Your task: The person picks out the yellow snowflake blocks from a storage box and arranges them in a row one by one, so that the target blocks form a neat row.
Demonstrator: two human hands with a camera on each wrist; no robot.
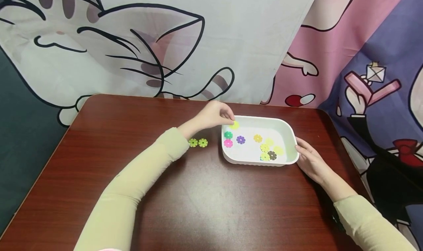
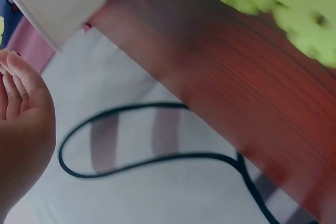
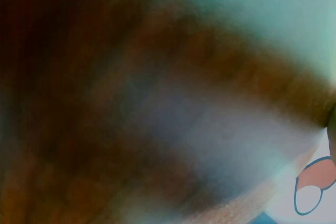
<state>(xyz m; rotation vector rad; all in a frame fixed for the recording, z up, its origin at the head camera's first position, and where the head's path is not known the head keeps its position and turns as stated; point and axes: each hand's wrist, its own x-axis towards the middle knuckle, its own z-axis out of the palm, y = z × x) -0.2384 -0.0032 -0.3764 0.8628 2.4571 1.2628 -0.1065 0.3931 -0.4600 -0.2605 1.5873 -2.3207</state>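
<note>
My left hand (image 1: 214, 115) reaches over the far left corner of a white tray (image 1: 257, 161) and pinches a yellow flower-shaped disc (image 1: 234, 125) at its fingertips. The curled fingers of this hand also show at the left edge of the left wrist view. My right hand (image 1: 312, 161) holds the tray's right end, with fingertips at the rim. Inside the tray lie a green disc (image 1: 228, 135), a pink disc (image 1: 228, 143), a purple disc (image 1: 241, 140), an orange one (image 1: 257, 138), a dark one (image 1: 272, 155) and several yellow ones. Blur fills most of the right wrist view.
Yellow-green discs (image 1: 203, 143) lie on the brown table (image 1: 198, 199) left of the tray, beneath my left forearm; the left wrist view shows several in a row. Behind the table's far edge hangs a cat-print cloth (image 1: 251, 41).
</note>
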